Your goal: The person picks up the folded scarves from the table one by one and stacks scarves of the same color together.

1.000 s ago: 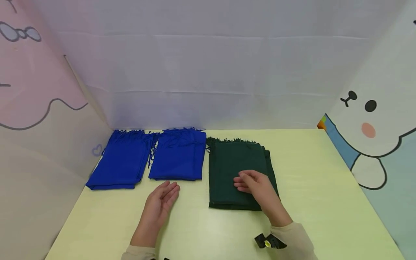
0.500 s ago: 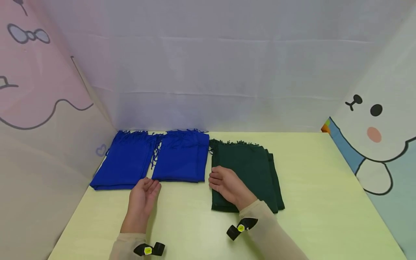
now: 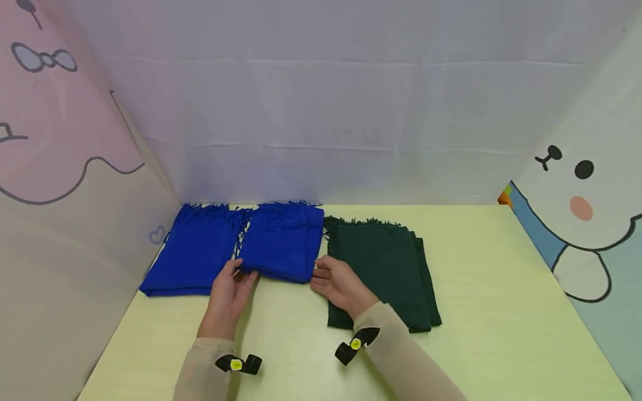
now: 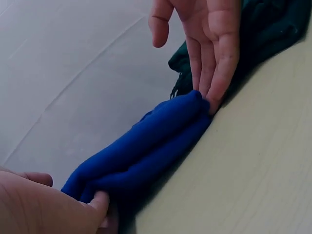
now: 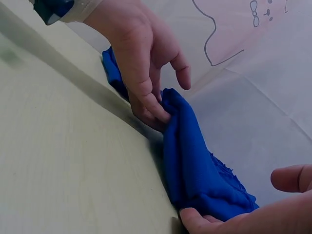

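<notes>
A folded blue scarf (image 3: 276,239) with a fringed far edge lies at the middle of the table (image 3: 301,356). At its near left corner is my left hand (image 3: 228,295), thumb raised over the cloth and fingertips at the front fold. My right hand (image 3: 346,287) reaches its near right corner, fingers extended along the edge and thumb held apart. In the left wrist view the blue scarf (image 4: 146,141) runs between both hands, its front layers slightly lifted and bulging. The right wrist view shows the left hand's fingers (image 5: 151,109) against the scarf's front fold.
Another folded blue scarf (image 3: 195,256) lies to the left, its fringe close to the middle one. A folded dark green scarf (image 3: 381,273) lies on the right, under my right hand and forearm. A white cloth wall (image 3: 321,111) stands behind; printed cartoon panels flank both sides.
My right hand has moved left across the green scarf to the blue scarf's right corner. My left hand went left, then up to the left corner; the front edge has lifted slightly.
</notes>
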Action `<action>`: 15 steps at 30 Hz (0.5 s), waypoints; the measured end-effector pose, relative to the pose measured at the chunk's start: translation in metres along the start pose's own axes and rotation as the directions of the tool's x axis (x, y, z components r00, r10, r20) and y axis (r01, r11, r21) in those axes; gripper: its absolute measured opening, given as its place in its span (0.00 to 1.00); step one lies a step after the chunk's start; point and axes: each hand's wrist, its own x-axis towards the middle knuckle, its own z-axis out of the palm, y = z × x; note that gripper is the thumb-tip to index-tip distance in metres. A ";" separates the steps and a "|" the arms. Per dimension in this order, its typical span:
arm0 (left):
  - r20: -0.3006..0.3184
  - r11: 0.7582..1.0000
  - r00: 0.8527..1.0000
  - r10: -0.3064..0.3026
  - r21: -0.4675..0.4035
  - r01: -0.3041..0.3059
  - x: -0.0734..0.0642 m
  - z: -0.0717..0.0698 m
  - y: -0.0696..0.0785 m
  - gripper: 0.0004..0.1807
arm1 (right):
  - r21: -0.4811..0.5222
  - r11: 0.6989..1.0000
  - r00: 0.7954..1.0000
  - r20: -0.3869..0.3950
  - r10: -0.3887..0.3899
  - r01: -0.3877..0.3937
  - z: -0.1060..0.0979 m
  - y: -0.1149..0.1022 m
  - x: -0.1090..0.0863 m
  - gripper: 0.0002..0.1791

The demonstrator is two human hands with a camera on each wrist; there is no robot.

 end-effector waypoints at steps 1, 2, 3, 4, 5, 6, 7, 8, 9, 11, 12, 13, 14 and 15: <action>0.006 0.999 1.000 -0.022 -0.026 0.022 0.002 0.000 0.000 0.33 | 0.004 1.000 1.000 -0.004 0.003 -0.003 0.000 0.001 0.001 0.34; 0.015 0.998 0.999 -0.050 -0.039 0.050 0.004 0.000 -0.001 0.35 | 0.008 1.000 1.000 -0.006 0.007 -0.007 0.000 0.002 0.002 0.33; 0.018 0.996 0.997 -0.075 -0.050 0.076 0.005 0.000 -0.001 0.36 | 0.010 1.000 1.000 -0.007 0.008 -0.008 -0.001 0.003 0.003 0.33; 0.026 0.994 0.995 -0.096 -0.049 0.097 0.007 0.000 -0.002 0.37 | 0.013 1.000 1.000 -0.007 0.010 -0.010 -0.001 0.004 0.004 0.33; 0.029 0.992 0.993 -0.117 -0.049 0.118 0.008 0.000 -0.003 0.38 | 0.014 1.000 1.000 -0.007 0.013 -0.013 -0.002 0.005 0.004 0.33; 0.029 0.990 0.991 -0.132 -0.050 0.134 0.009 0.000 -0.004 0.39 | 0.015 1.000 1.000 -0.006 0.014 -0.014 -0.002 0.005 0.005 0.33; 0.030 0.988 0.989 -0.144 -0.052 0.146 0.011 0.000 -0.005 0.39 | 0.012 1.000 1.000 -0.002 0.013 -0.013 -0.002 0.005 0.005 0.33; 0.034 0.986 0.988 -0.153 -0.058 0.155 0.012 0.000 -0.007 0.39 | 0.012 1.000 1.000 0.000 0.014 -0.014 -0.003 0.006 0.005 0.33; 0.039 0.985 0.987 -0.158 -0.070 0.160 0.014 0.000 -0.008 0.39 | 0.012 1.000 1.000 0.001 0.014 -0.014 -0.003 0.006 0.005 0.33; 0.057 0.981 0.985 -0.165 -0.094 0.170 0.016 0.000 -0.010 0.39 | 0.016 1.000 1.000 0.001 0.016 -0.016 -0.002 0.006 0.005 0.32; 0.066 0.977 0.983 -0.171 -0.114 0.178 0.017 0.000 -0.011 0.38 | 0.020 1.000 1.000 -0.002 0.019 -0.019 -0.001 0.006 0.005 0.32; 0.075 0.974 0.981 -0.176 -0.132 0.185 0.017 0.001 -0.011 0.38 | 0.025 0.999 1.000 -0.005 0.024 -0.023 -0.001 0.006 0.006 0.32; 0.083 0.968 0.980 -0.181 -0.159 0.193 0.017 0.001 -0.012 0.38 | 0.035 0.999 0.999 -0.007 0.031 -0.031 0.000 0.007 0.006 0.32; 0.087 0.962 0.979 -0.185 -0.186 0.198 0.017 0.001 -0.012 0.37 | 0.043 0.998 0.999 -0.006 0.037 -0.037 0.001 0.007 0.006 0.32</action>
